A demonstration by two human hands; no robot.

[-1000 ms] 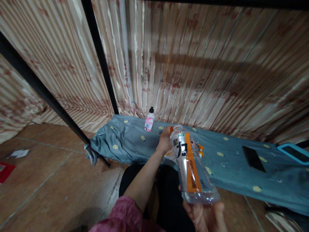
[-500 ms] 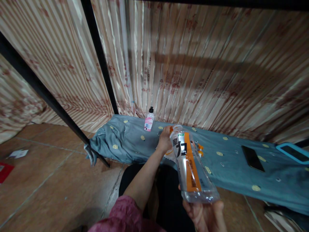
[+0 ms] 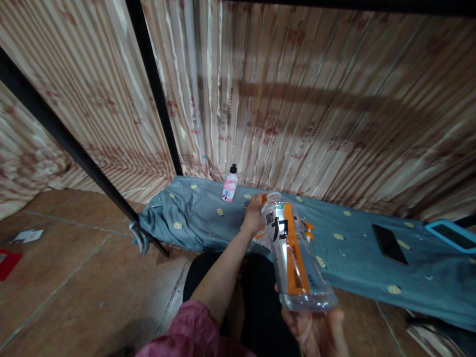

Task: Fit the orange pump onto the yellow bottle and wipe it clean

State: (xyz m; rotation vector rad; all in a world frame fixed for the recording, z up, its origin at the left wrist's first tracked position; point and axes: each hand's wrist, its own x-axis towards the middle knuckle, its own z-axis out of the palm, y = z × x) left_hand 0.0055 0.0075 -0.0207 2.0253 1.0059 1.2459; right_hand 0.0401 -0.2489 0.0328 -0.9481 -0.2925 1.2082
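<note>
Clear plastic, banded with an orange-and-white label bearing black characters, the drink bottle sits tilted at the near edge of the scene, its base cupped from below in the person's right hand, fingers curled up around the bottom rim, and its neck leaning away toward the bed. At that neck the left hand, reaching out from a rumpled pink sleeve, is closed over the bottle's top; an orange cap just shows beside the fingers, though whether the grip is on the cap itself cannot be told from this angle. Dark trousers fill the space below the forearm, over a brown tiled floor where a red card and a scrap of white paper lie well off to the left. Beyond the hands runs a low bed covered in a grey-blue sheet with small yellow dots; on it, to the right, lie a black phone and, further right, a device in a bright blue case. At the bed's far edge stands a small white bottle with a pink label and black cap, upright against striped, shiny beige-and-red curtains hung behind a black metal frame.
</note>
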